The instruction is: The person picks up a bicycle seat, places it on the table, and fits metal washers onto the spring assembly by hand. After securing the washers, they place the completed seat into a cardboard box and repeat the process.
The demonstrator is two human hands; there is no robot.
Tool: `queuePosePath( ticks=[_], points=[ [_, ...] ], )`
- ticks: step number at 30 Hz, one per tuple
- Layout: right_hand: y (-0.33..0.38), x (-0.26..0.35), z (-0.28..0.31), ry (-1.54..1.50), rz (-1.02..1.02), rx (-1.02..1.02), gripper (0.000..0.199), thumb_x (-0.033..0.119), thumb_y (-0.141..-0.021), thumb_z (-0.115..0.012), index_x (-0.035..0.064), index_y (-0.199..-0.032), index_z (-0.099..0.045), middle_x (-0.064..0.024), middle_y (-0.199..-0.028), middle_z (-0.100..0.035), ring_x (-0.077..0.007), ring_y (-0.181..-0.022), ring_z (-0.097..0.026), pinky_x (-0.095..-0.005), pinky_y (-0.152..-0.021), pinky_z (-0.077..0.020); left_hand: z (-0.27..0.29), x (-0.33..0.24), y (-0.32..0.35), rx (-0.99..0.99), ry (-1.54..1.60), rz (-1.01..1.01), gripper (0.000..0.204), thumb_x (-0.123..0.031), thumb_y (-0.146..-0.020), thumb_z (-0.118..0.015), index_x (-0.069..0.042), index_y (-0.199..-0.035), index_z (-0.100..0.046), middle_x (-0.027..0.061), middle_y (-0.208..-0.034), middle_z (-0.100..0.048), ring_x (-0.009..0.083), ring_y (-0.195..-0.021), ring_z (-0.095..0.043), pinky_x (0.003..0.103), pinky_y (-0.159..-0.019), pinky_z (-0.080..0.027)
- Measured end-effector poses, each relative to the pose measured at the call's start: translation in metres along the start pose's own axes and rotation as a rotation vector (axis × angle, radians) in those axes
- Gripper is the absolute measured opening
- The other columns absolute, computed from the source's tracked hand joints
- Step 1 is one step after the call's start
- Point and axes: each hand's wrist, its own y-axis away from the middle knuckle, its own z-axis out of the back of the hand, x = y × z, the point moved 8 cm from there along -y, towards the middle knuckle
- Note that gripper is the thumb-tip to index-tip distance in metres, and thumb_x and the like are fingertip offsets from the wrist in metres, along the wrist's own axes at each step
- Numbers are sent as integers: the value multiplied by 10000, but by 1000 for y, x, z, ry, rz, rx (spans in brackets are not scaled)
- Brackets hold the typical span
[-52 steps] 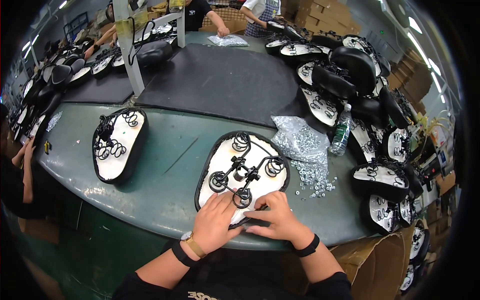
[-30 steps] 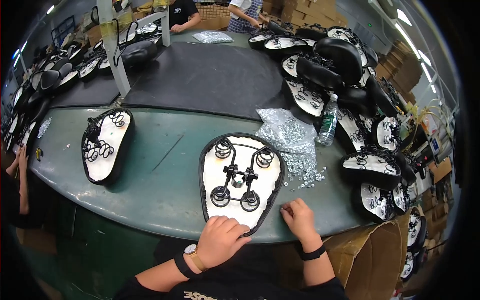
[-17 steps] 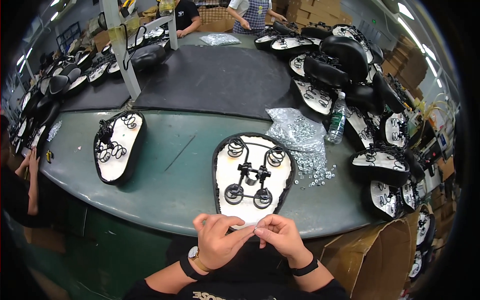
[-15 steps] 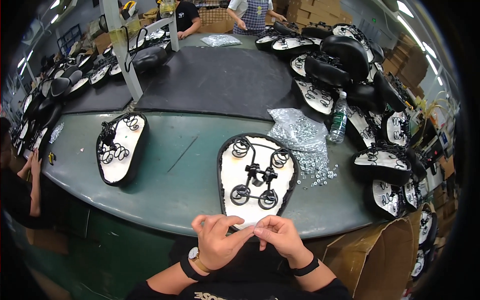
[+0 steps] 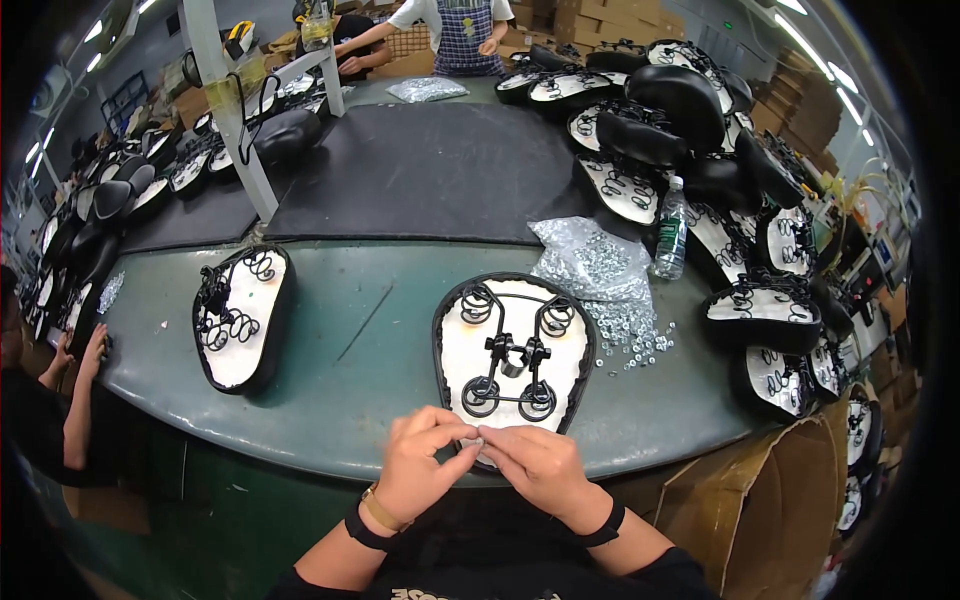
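In front of me a bicycle saddle (image 5: 470, 350) lies upside down, its white underside, black coil springs and central clamp facing up. Over its narrow near end my left hand (image 5: 418, 462) and my right hand (image 5: 545, 468) meet, thumbs and fingers pinched fingertip to fingertip. Whatever small thing is between them is too hidden to name. To the right of the saddle, small shiny nuts (image 5: 632, 338) spill from a clear plastic bag (image 5: 590, 258). A second upturned saddle (image 5: 235, 335) rests on the table to the left.
Saddles are heaped at the right (image 5: 690, 120) and far left. A water bottle (image 5: 672, 230) stands by the bag. A metal post (image 5: 235, 120) rises from the green table (image 5: 340, 400). A cardboard box (image 5: 745, 490) stands at the lower right. Co-workers are at the left and far side.
My left fingers have drawn in to a pinch, and both hands have come closer together over the saddle's near end. Across the table, the co-worker in the apron has shifted left.
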Motion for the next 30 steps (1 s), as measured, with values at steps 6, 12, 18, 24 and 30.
queuePosePath(
  ticks=[6,12,18,24,30],
  points=[
    [7,3,-2,-74,67,76,291,56,-844,-830,63,-1131,-782,-76,-924,-772,-229,-787,-748,-333,-659,-599,-51,44,40,353,1025,695,170,-92,-986,-750,8,-1124,-759,25,-1012,-755,59,-854,-667,232,-760,-561],
    [8,3,-5,-72,69,105,290,69,-842,-835,64,-1127,-786,-68,-918,-772,-223,-774,-743,-335,-653,-596,-54,43,43,427,1003,674,221,-100,-1001,-735,28,-1182,-734,35,-1015,-760,53,-875,-665,219,-792,-558],
    [11,6,0,-56,88,89,275,58,-827,-840,67,-1095,-780,-66,-902,-775,-224,-768,-747,-329,-663,-599,-51,44,47,357,996,706,203,-111,-954,-785,-17,-1125,-729,25,-1029,-739,124,-946,-681,279,-822,-560],
    [29,-27,15,-119,-171,-6,235,14,-819,-818,48,-1049,-779,-82,-898,-778,-205,-748,-761,-304,-663,-607,0,21,0,150,-105,-262,438,-127,-657,-891,-134,-1060,-721,78,-1199,-623,329,-1168,-591,459,-968,-516],
    [40,-51,38,-174,-433,-121,163,12,-845,-807,3,-1007,-785,-106,-905,-784,-165,-774,-774,-283,-694,-615,-31,-12,-9,140,-58,-414,383,-183,-637,-895,-128,-969,-712,81,-1146,-627,334,-1157,-608,480,-986,-512]
  ],
)
